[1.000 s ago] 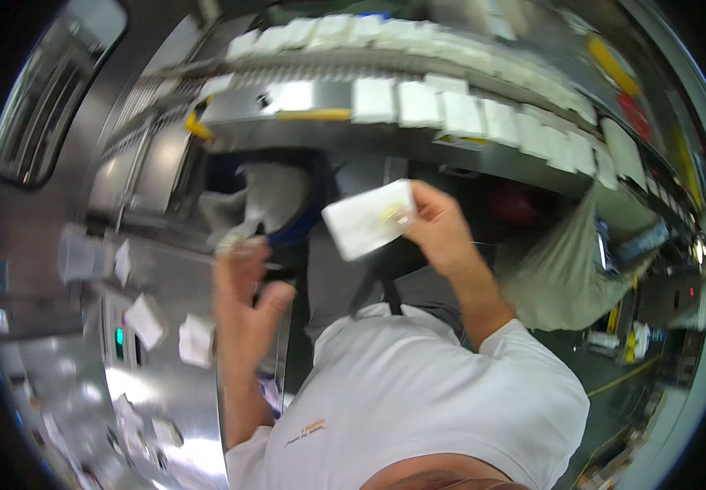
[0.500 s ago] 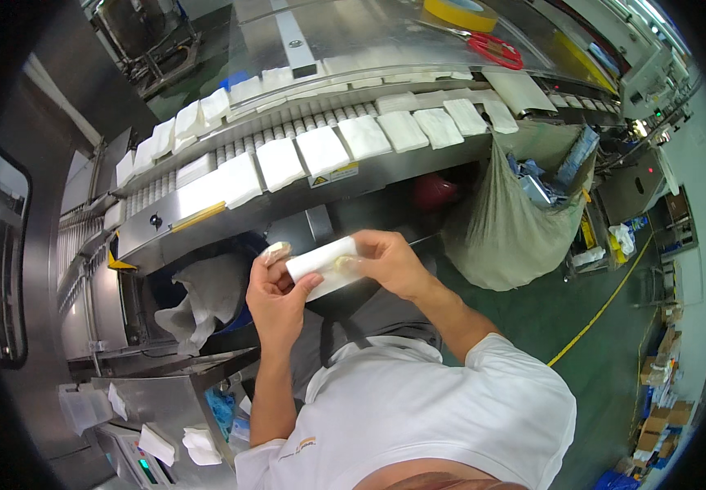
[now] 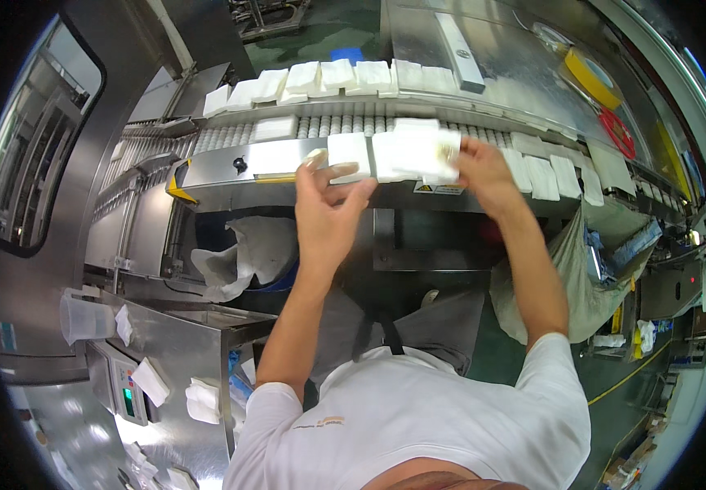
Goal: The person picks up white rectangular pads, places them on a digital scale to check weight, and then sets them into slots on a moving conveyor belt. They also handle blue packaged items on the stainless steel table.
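Note:
My left hand (image 3: 326,214) has its thumb and fingers apart, and its fingertips are at the lower edge of a white folded pad (image 3: 347,151) on the conveyor's metal front ledge. A pale cover sits on one fingertip. My right hand (image 3: 488,173), slightly blurred, pinches the right edge of another white pad (image 3: 406,159) over the same ledge; a yellowish cover shows on its finger. Where this pad ends and those beside it begin is smeared by motion. More white pads (image 3: 542,177) lie along the ledge to the right.
Behind the ledge runs a roller conveyor (image 3: 312,126), with a far row of pads (image 3: 304,77). Yellow tape (image 3: 592,77) and red-handled scissors (image 3: 617,133) lie far right. A cloth sack (image 3: 524,286) hangs at right, a lined bin (image 3: 259,249) below left, a scale (image 3: 124,392) lower left.
Both hands have moved forward from in front of my body to the conveyor ledge. My left hand has let go of the pad that both held. The view has shifted left.

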The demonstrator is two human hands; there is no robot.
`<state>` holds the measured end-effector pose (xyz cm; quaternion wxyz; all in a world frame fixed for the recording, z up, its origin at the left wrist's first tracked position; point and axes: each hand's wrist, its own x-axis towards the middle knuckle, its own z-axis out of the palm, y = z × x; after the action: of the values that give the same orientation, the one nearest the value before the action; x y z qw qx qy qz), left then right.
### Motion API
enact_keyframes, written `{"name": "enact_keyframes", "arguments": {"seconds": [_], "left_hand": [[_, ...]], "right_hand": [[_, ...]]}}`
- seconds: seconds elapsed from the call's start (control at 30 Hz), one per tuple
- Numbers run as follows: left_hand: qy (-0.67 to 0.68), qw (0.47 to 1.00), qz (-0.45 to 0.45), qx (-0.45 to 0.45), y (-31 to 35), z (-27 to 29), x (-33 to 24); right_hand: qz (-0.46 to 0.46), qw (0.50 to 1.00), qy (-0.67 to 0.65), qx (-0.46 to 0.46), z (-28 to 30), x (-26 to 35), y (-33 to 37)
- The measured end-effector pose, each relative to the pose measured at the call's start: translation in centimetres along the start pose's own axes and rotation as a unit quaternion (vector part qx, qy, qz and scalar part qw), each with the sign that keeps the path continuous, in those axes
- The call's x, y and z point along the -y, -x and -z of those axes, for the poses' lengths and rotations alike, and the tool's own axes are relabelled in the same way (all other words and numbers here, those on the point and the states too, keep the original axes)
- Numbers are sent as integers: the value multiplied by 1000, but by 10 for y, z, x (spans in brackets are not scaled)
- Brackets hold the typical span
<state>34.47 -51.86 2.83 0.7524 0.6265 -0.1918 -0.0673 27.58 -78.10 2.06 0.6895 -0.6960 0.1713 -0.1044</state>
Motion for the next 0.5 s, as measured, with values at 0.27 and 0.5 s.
{"name": "enact_keyframes", "arguments": {"seconds": [0.27,0.5], "left_hand": [[0,999,29,-21,45,63,4],[1,991,120,-52,118,98,33]], "right_hand": [[-74,924,371,-54,91,-15,-142],[291,691,651,-114,137,-13,-96]]}}
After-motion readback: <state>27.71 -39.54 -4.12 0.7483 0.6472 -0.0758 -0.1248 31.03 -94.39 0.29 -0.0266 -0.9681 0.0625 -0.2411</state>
